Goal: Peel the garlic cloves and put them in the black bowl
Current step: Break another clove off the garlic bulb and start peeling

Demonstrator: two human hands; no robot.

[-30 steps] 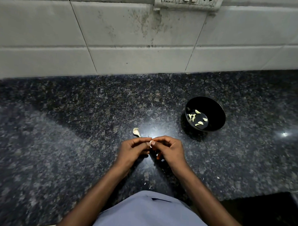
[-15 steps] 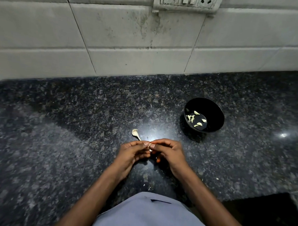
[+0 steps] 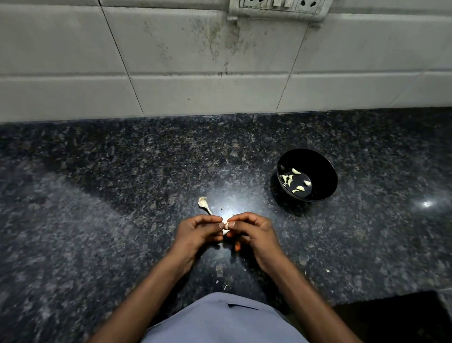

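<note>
Black bowl (image 3: 323, 160), far right, holds several peeled cloves (image 3: 295, 181); left hand (image 3: 197, 233) and right hand (image 3: 255, 235) pinch another garlic clove (image 3: 226, 227), part-peeled.

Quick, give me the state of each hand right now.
Left hand: fingers pinch the garlic clove.
Right hand: fingers pinch the same garlic clove from the other side.

Bare counter (image 3: 257, 198) between hands, black bowl (image 3: 323, 165).
</note>
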